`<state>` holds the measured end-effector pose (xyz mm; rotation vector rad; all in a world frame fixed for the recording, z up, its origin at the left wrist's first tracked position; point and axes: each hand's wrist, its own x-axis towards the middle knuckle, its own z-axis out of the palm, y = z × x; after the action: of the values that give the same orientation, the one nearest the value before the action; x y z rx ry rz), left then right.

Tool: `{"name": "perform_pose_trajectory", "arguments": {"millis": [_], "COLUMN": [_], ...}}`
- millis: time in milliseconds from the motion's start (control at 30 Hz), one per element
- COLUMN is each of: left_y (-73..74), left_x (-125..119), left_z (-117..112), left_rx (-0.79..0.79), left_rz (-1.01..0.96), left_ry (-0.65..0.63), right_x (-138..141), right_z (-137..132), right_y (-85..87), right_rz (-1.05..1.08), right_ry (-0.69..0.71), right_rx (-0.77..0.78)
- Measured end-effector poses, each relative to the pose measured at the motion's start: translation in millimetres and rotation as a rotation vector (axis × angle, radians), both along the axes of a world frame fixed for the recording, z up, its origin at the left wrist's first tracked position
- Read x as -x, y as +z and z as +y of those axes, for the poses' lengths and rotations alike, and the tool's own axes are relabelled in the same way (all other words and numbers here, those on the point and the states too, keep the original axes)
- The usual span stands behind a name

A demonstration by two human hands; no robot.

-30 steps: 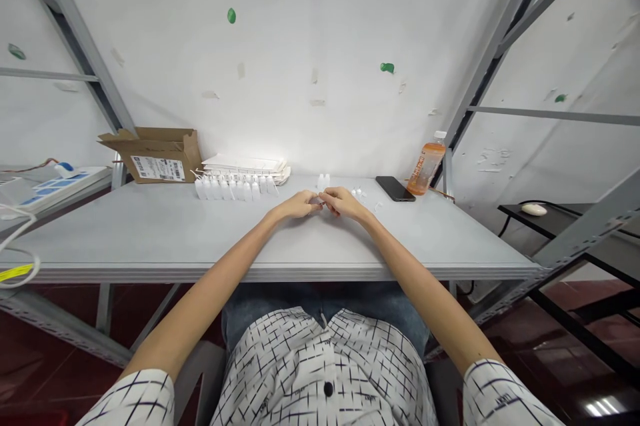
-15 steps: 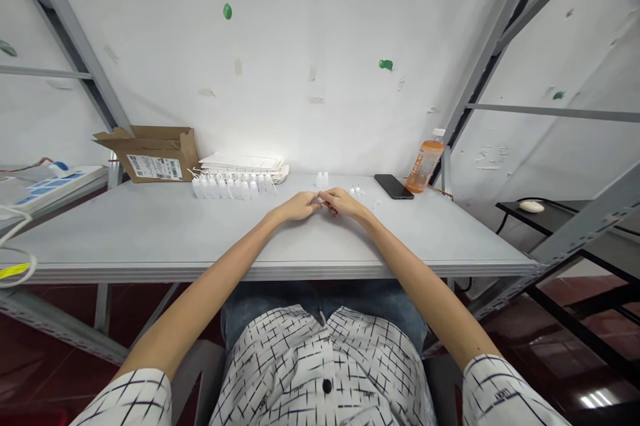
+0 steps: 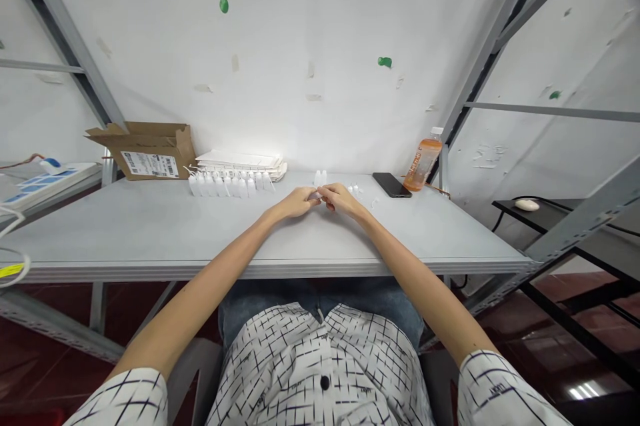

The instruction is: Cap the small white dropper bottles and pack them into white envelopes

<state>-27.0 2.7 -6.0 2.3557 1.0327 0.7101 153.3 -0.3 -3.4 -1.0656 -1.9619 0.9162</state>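
1. The person's left hand (image 3: 300,201) is over the middle of the grey table (image 3: 400,233), thumb and forefinger pinched on a small white piece (image 3: 316,195); the fingers hide most of it, so I can't make out its shape.
2. The right hand (image 3: 339,198) meets the left at the fingertips, its fingers curled in against that same piece. From where I stand I cannot tell whether it grips the piece too or only touches it.
3. Just behind the hands, near the wall (image 3: 280,26), a couple of small white bottles (image 3: 321,178) stand side by side.
4. Just right of the hands lie some tiny white parts (image 3: 354,189), and past them a black phone (image 3: 392,185).
5. A bottle of orange drink (image 3: 423,161) with a white cap leans beyond the phone.
6. Over on the left, a group of white bottles with thin spouts (image 3: 227,185) stands in front of a stack of papers (image 3: 243,161).
7. An open cardboard box (image 3: 145,151) with a printed label sits at the table's far left corner.
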Motion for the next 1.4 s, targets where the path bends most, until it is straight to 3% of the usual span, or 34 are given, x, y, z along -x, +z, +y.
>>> {"name": "perform_pose_trajectory", "arguments": {"millis": [300,433,533,633,867,1167,1400], "left_y": [-2.4,0.3,4.3,9.0,20.7,22.7,21.3], "left_x": [-2,-4,-5,-6,-6,-5,-5], "left_z": [-4,-3,-3,-7,-13,-13,-10], "left_rx": [-0.132,-0.156,-0.048,0.162,0.460,0.422,0.388], "left_rz": [0.072,-0.051,-0.188,-0.312,-0.640,-0.695,-0.633], "left_ry": [0.058,0.142,0.150,0.113,0.110,0.111,0.191], "right_x": [-1,-1,-3,-5,-5,0,-5], "right_z": [-1,1,2,2,0,-8,-6], "right_y": [-0.2,1.9,5.4,7.3,5.2,10.5,10.2], "right_rz": [-0.002,0.112,0.191,0.195,0.191,0.115,0.243], "right_ry": [0.008,-0.005,-0.066,-0.085,0.015,0.036,-0.008], "right_rx": [-0.001,-0.022,0.002,0.051,0.185,0.209,0.037]}}
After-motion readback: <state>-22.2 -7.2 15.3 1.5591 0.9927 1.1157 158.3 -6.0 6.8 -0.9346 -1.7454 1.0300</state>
